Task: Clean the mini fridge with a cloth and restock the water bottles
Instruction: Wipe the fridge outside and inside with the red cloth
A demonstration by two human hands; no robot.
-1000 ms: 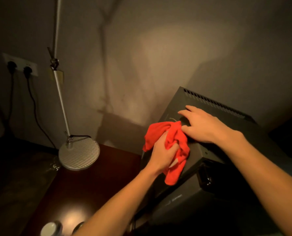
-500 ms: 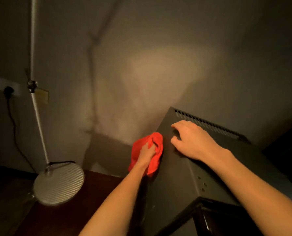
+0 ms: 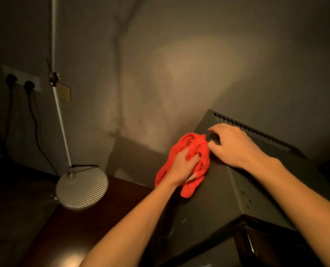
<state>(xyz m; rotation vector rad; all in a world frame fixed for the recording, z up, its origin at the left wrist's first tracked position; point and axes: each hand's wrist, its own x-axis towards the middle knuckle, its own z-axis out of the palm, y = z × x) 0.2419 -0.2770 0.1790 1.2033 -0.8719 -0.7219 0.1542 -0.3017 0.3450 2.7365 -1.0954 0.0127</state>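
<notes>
Left hand (image 3: 181, 162) bunches red cloth (image 3: 189, 162), presses it on left top edge of mini fridge (image 3: 227, 189), likely for scrubbing pressure. Right hand (image 3: 235, 145) rests spread on top beside vent slots (image 3: 256, 133), holding nothing, likely bracing cabinet. Hands nearly touching. No water bottles visible.

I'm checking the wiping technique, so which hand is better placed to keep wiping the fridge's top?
Left. The left hand already grips the red cloth against the mini fridge, while the right hand rests bare on top, bracing.
</notes>
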